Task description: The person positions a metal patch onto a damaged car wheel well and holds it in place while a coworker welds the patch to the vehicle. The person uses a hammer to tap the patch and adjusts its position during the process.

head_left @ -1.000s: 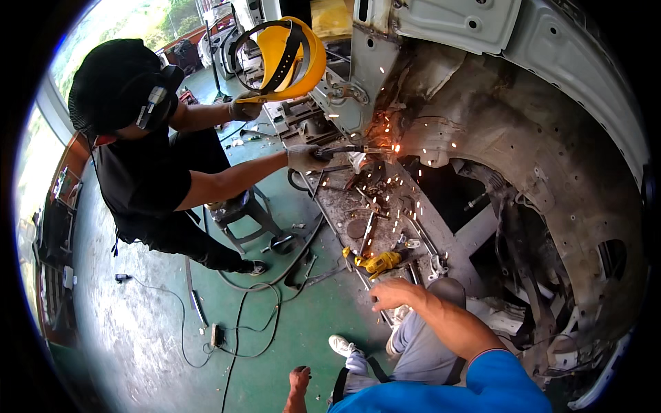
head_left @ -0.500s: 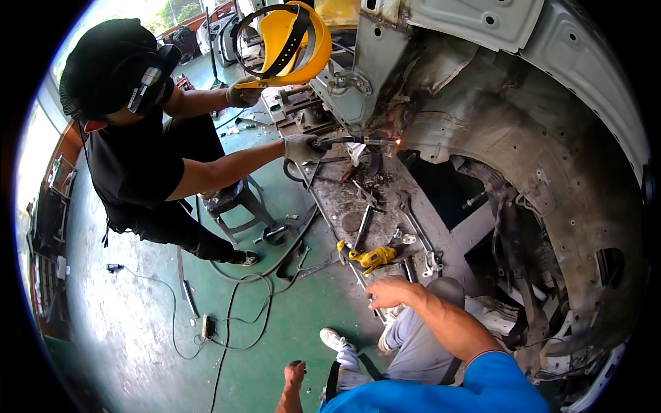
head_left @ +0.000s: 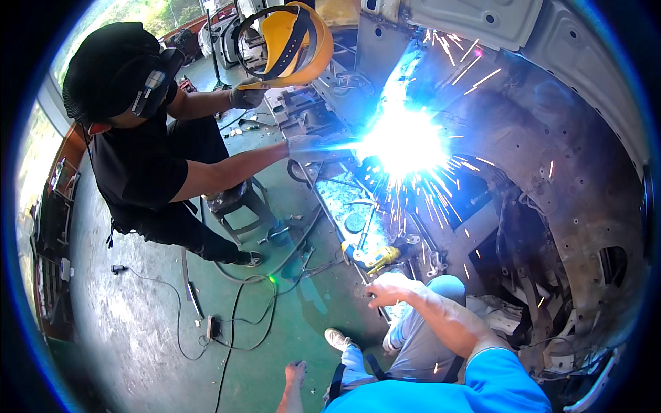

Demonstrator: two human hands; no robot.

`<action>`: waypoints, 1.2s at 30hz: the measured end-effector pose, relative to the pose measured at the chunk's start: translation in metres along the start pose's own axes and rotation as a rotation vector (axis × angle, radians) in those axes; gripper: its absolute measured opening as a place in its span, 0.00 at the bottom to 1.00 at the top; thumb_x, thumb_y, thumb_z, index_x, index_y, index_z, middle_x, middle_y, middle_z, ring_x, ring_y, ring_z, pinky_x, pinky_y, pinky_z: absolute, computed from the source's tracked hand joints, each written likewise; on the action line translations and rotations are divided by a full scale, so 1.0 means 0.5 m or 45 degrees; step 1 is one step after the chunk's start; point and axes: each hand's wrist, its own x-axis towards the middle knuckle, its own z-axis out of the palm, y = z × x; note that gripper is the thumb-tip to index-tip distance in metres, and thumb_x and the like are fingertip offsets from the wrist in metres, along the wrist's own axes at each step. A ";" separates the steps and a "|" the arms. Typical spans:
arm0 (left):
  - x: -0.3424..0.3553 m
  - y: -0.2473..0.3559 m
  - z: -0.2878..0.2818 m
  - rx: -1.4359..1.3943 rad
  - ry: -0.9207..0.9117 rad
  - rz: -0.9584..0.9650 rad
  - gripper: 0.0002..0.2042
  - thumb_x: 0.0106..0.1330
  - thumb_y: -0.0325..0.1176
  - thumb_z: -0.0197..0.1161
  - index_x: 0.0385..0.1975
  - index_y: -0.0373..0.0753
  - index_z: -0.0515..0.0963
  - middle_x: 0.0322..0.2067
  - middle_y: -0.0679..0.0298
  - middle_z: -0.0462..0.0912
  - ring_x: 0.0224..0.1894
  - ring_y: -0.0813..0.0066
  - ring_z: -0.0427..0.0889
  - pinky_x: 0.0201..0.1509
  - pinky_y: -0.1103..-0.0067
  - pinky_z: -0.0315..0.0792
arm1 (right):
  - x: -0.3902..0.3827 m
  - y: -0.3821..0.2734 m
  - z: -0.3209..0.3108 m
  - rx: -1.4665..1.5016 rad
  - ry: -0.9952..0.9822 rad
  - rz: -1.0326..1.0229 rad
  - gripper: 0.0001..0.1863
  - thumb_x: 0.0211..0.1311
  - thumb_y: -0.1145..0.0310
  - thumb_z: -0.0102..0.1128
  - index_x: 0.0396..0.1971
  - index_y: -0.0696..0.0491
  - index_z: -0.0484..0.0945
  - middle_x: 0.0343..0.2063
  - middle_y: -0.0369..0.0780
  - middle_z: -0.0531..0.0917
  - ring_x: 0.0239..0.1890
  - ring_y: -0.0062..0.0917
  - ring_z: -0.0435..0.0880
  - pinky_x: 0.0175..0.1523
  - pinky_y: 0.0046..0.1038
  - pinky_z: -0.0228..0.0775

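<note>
My right hand [head_left: 390,289] hangs over my right knee [head_left: 446,286], its fingers loosely bent and apart, with nothing visible in it. Just beyond it lies a yellow power tool [head_left: 382,257] on the bench. Low on my left side, my left hand [head_left: 296,372] is loosely curled; I see nothing in it. Across from me, a co-worker's gloved hand [head_left: 301,146] holds a welding torch, mostly lost in a blinding arc [head_left: 411,143] at the car body [head_left: 592,206]. The co-worker's other gloved hand [head_left: 246,94] holds up a yellow face shield [head_left: 292,51].
Sparks [head_left: 441,196] spray over the bench, and a few fall near my right arm. Wrenches [head_left: 366,227] lie on the bench. Cables [head_left: 265,313] run across the green floor [head_left: 289,330]. A stool [head_left: 241,210] stands beside the co-worker.
The small orange glow at the torch tip has become a bright blue-white arc with sparks and smoke. Both my hands stay in nearly the same place.
</note>
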 end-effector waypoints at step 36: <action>-0.017 0.001 -0.014 -0.073 0.002 -0.030 0.16 0.56 0.37 0.62 0.38 0.31 0.84 0.31 0.55 0.86 0.31 0.68 0.85 0.39 0.74 0.78 | 0.019 0.008 0.016 0.006 -0.024 -0.039 0.25 0.55 0.50 0.63 0.49 0.51 0.81 0.44 0.50 0.84 0.50 0.44 0.82 0.53 0.42 0.74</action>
